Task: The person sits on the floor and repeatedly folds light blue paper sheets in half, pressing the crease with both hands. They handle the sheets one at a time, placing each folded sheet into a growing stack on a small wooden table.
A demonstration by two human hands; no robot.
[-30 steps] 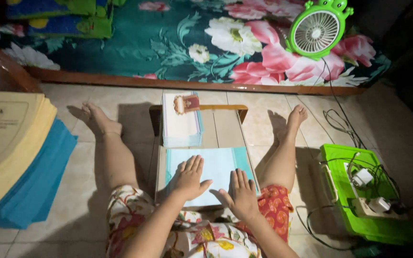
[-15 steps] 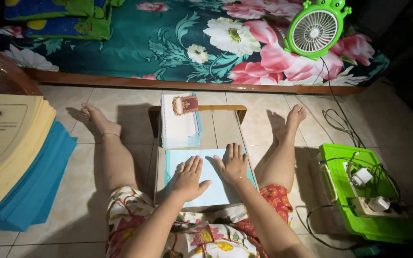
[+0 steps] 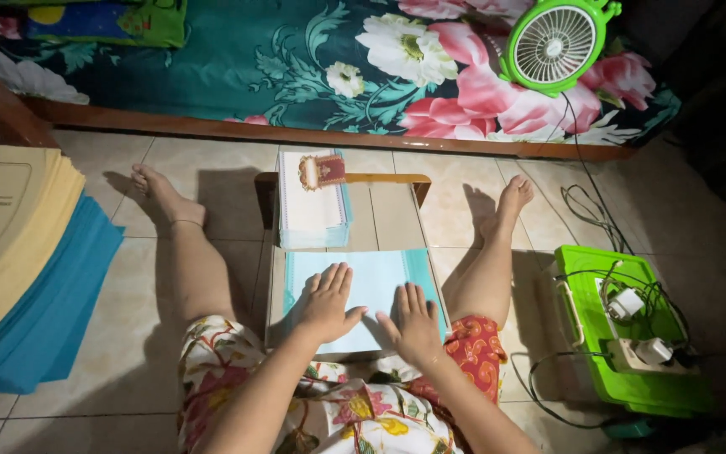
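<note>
— What is lying by the low table's (image 3: 397,210) left side?

— A stack of tan and blue folders (image 3: 18,261) is sitting on the floor, well apart.

— And on the table?

— A pile of white sheets (image 3: 311,206) is resting at the far left corner. At the near edge, the left hand (image 3: 325,301) is pressing flat, fingers spread and gripping nothing, on a pale blue sheet (image 3: 371,286); the right hand (image 3: 413,324) is lying equally open beside it (likely a smoothing step).

— To the right?

— A green box (image 3: 632,336) with chargers is sitting on the floor.
</note>
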